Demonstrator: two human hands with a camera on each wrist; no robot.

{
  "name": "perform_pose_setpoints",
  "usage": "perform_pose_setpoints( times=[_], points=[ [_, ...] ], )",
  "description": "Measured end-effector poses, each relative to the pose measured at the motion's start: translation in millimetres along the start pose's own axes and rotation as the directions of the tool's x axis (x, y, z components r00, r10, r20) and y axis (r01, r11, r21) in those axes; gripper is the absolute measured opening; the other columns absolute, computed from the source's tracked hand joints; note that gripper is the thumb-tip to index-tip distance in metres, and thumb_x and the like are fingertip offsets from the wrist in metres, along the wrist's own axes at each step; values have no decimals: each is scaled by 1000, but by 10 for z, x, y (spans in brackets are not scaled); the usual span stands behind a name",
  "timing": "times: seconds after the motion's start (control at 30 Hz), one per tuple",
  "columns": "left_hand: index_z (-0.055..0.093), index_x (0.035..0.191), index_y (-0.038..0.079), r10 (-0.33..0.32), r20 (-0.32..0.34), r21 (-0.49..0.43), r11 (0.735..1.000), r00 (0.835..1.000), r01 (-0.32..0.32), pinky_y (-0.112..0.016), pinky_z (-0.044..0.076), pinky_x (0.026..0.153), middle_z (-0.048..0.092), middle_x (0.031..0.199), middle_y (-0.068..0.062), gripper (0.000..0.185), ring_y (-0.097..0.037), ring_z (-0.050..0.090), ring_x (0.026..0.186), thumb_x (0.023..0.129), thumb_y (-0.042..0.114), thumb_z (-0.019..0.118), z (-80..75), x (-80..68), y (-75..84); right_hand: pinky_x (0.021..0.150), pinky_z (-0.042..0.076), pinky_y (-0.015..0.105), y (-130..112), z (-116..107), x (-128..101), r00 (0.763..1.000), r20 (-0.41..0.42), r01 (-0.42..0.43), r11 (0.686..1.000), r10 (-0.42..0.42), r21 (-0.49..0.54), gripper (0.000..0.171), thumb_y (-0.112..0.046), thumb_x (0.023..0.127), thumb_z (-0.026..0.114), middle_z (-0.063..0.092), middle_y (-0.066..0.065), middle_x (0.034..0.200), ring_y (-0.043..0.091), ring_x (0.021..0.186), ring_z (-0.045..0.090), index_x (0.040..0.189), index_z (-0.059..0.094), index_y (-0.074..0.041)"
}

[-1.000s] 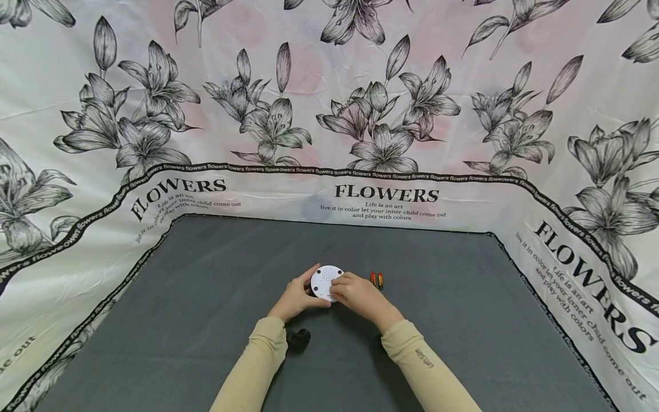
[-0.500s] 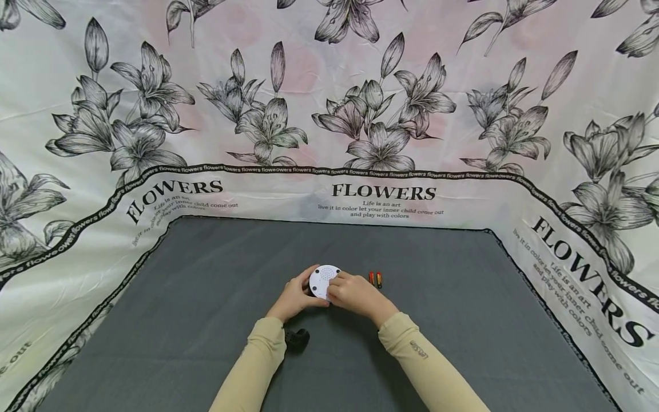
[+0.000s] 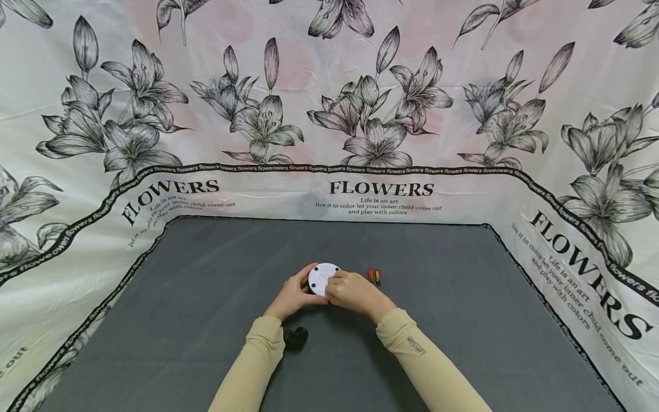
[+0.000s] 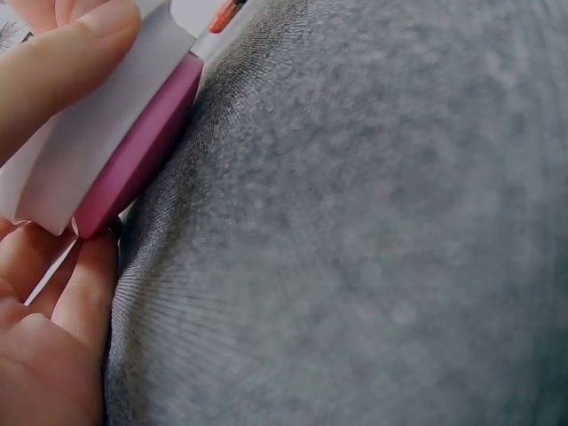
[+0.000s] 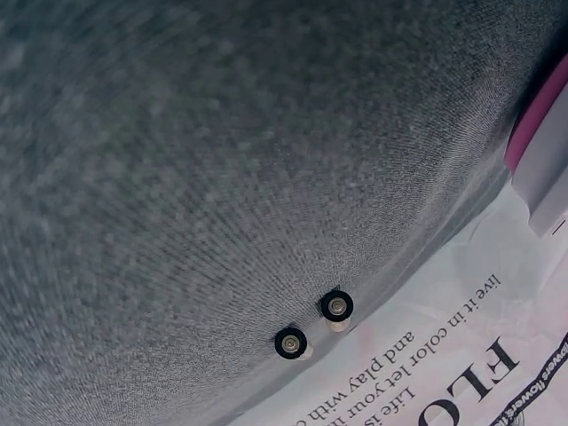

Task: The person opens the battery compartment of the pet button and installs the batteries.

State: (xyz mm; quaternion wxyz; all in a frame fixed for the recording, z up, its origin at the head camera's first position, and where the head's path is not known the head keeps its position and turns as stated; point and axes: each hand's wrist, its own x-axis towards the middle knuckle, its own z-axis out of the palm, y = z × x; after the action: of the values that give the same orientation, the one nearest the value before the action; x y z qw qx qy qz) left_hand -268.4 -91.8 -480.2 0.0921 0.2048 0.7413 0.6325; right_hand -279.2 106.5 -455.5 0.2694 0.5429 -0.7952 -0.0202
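Observation:
My left hand [image 3: 294,293] grips a round white device [image 3: 321,277] by its left side. The device's perforated face with small black feet points up toward the head camera. In the left wrist view, the thumb lies over the white body and fingers support it from below, beside a magenta part [image 4: 142,146]. My right hand [image 3: 355,293] has curled fingers on the device's right side, covering part of the face; what lies under those fingertips is hidden. Two orange-and-black batteries [image 3: 373,277] lie just beyond the right hand, side by side.
Grey cloth [image 3: 231,257] covers the table. A black rounded object [image 3: 296,339] sits by the left sleeve cuff. White flower-printed fabric [image 3: 381,194] walls off the back and sides. In the right wrist view, the battery ends [image 5: 337,306] stand near that fabric.
The head view has shifted slightly. Both hands stay at the device, and the right fingers shift only a little on its face. The batteries remain in place.

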Motion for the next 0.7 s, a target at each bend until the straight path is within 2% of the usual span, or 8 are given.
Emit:
perform_pose_setpoints(
  times=[0.17, 0.37, 0.47, 0.57, 0.7],
  points=[
    [25, 146, 3, -6, 13, 7, 1000, 1000, 6, -34, 46, 92, 37, 141, -17, 91, -26, 42, 124, 73, 6, 80, -25, 10, 4, 59, 50, 24, 0, 1, 21, 1000, -6, -29, 999, 29, 28, 14, -13, 80, 71, 59, -4, 67, 12, 68, 57, 68, 63, -14],
    [25, 146, 2, -7, 13, -3, 1000, 1000, 7, -32, 46, 92, 38, 140, -17, 92, -25, 42, 124, 72, 5, 80, -38, 20, 4, 55, 45, 22, 12, -7, 47, 993, 4, -119, 983, 120, 141, 14, -12, 80, 70, 56, -5, 65, 9, 61, 51, 69, 62, -16],
    [24, 146, 2, -10, 11, 3, 1000, 1000, 10, -32, 45, 92, 37, 141, -17, 93, -25, 42, 124, 72, 6, 80, -33, 17, 6, 59, 47, 23, 14, -12, 33, 987, 27, -163, 969, 161, 187, 9, -13, 80, 70, 59, -5, 70, 9, 65, 53, 73, 65, -16],
    [24, 146, 2, -12, 7, 15, 1000, 1000, 11, -32, 46, 92, 37, 141, -16, 93, -24, 42, 124, 72, 6, 80, -32, 13, 7, 71, 50, 25, 3, -21, 1, 980, 50, -197, 955, 191, 221, 2, -14, 83, 68, 63, -4, 79, 10, 75, 57, 81, 69, -15],
    [25, 146, 4, -10, 2, 19, 1000, 1000, 10, -33, 46, 92, 38, 140, -17, 91, -24, 44, 123, 73, 6, 80, -29, 12, 6, 79, 50, 28, -17, -34, -48, 970, 63, -244, 930, 235, 275, 10, -17, 87, 67, 65, -1, 93, 13, 89, 58, 94, 70, -12]
  ],
)
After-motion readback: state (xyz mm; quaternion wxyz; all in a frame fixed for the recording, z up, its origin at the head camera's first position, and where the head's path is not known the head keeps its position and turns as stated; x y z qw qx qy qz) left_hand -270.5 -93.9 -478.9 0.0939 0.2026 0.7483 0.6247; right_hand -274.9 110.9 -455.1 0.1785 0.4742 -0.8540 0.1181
